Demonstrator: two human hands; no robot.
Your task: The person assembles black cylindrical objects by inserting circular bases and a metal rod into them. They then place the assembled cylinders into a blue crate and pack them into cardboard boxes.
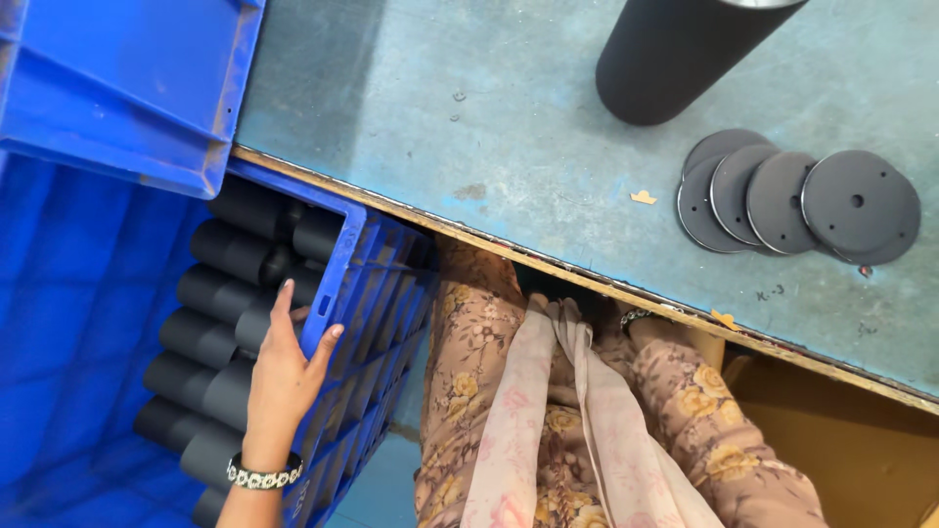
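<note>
My left hand [279, 376] lies over the right rim of a blue plastic crate [337, 259]. Its fingers stretch out over the black tubes [210, 337] packed on their sides inside, and the thumb rests apart on the outer side of the rim. Nothing is gripped in it. A beaded bracelet sits on that wrist. My right forearm [675, 337], also with a bracelet, runs up to the table edge, and the hand itself is hidden beneath the table.
A second blue crate [117, 88] overlaps the first at the top left. The worn blue-grey table [440, 117] carries a large upright black cylinder [675, 54] and several overlapping black metal discs [861, 200]. A brown cardboard box [861, 460] stands at the lower right.
</note>
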